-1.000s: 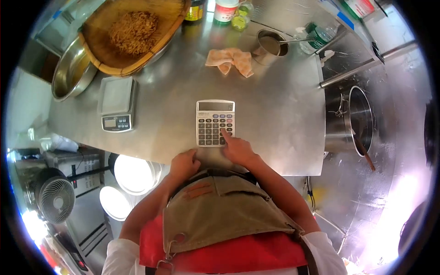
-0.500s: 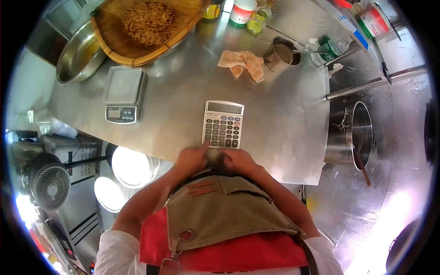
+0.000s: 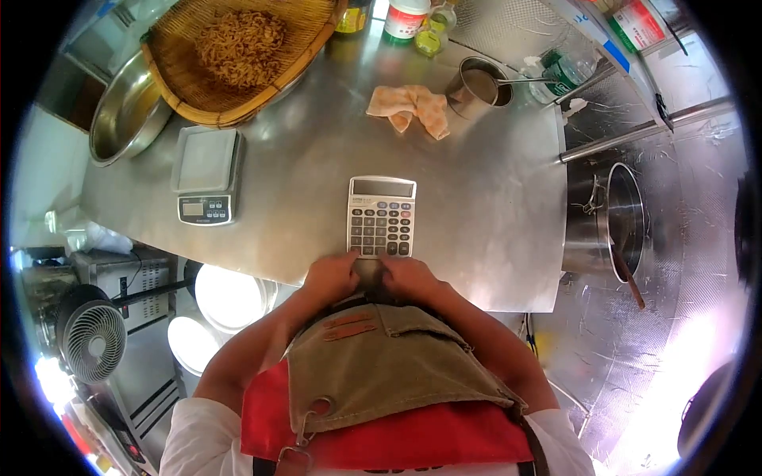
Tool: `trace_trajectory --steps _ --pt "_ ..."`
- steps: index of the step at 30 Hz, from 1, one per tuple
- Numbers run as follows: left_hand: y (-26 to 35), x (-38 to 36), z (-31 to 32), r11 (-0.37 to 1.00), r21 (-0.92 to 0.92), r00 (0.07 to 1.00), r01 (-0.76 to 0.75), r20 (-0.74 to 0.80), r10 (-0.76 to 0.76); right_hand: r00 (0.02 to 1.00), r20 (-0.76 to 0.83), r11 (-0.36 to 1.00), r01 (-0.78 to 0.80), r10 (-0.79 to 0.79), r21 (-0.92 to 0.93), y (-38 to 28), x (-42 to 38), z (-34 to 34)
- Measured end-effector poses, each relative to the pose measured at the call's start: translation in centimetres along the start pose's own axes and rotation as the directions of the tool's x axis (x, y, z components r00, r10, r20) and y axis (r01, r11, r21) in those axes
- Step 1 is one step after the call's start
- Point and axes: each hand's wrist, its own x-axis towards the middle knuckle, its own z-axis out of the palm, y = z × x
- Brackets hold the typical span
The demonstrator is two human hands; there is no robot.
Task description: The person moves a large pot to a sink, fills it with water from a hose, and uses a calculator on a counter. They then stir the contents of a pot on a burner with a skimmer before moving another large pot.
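A silver calculator (image 3: 381, 218) lies on the steel table, its display blank and its keys facing up. At its lower left corner is my left hand (image 3: 332, 275), fingers curled and the thumb side touching the bottom edge near the lowest keys. Curled in the same way, my right hand (image 3: 408, 276) meets the bottom edge on the right. The undersides of both hands and most of the fingers are hidden. Left of the calculator stands a kitchen scale (image 3: 205, 176) with an empty grey platform.
A wicker basket (image 3: 171, 83) of brown shreds stands at the back left beside a metal bowl (image 3: 131, 111). An orange-patterned cloth (image 3: 410, 109) and a steel pitcher (image 3: 468, 89) are at the back right. Beyond the table's right edge is a large pot (image 3: 587, 226).
My view has turned slightly. The digits on the calculator's display have gone. My left thumb sits a little lower at the keys, and my right hand stays by the bottom edge.
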Motion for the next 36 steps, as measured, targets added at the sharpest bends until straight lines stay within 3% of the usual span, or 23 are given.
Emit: trace_trajectory --steps 1,5,10,13,16,19,25,28,31,34,36 --pt "-0.2 0.1 0.2 1.000 -0.016 1.000 0.001 0.012 0.000 0.999 0.035 0.999 -0.010 0.011 -0.045 0.2 0.4 0.2" --pt "-0.5 0.0 0.4 0.996 -0.086 0.999 -0.034 0.005 0.035 0.995 -0.097 0.999 0.036 -0.036 -0.003 -0.9 1.8 -0.9" --pt "-1.1 0.0 1.0 0.991 -0.123 0.999 -0.044 -0.020 0.042 0.997 -0.002 0.997 -0.074 0.074 0.021 -3.4 2.5 -2.9" --pt "-1.0 -0.5 0.3 0.987 -0.158 1.000 -0.011 -0.022 0.008 0.988 -0.150 0.992 0.039 -0.021 0.122 -1.5 1.3 -1.2" --pt "-1.0 -1.2 -0.5 0.978 -0.209 0.999 0.026 -0.017 -0.030 0.990 -0.113 0.963 0.113 -0.087 0.244 2.0 -0.9 0.4" --pt "-2.8 -0.9 2.6 0.972 -0.234 0.999 -0.005 -0.048 -0.006 0.994 -0.022 0.922 -0.090 0.106 0.376 3.0 -3.5 0.2" --pt "-2.4 -0.4 2.4 0.986 -0.159 0.999 -0.048 -0.004 0.047 0.953 -0.217 0.971 -0.183 0.213 0.151 2.4 -4.1 -0.2" --pt "-2.1 -0.6 2.2 0.984 -0.169 0.998 -0.057 -0.010 0.056 0.958 -0.200 0.978 -0.207 0.203 0.004 1.8 -3.2 -0.3" --pt "-1.8 -1.3 1.9 0.979 -0.202 0.999 -0.028 -0.042 0.020 0.950 -0.234 0.978 -0.203 0.208 0.044 0.3 -3.5 -1.8" --pt "-2.0 -1.5 1.6 0.973 -0.228 0.999 0.027 -0.018 -0.032 0.976 -0.200 0.982 -0.050 0.087 0.182 2.6 -3.7 -0.5" --pt "-1.2 -1.9 0.7 0.972 -0.228 0.998 0.061 0.001 -0.062 0.998 0.011 0.942 -0.055 0.054 0.332 3.9 -4.2 0.1"
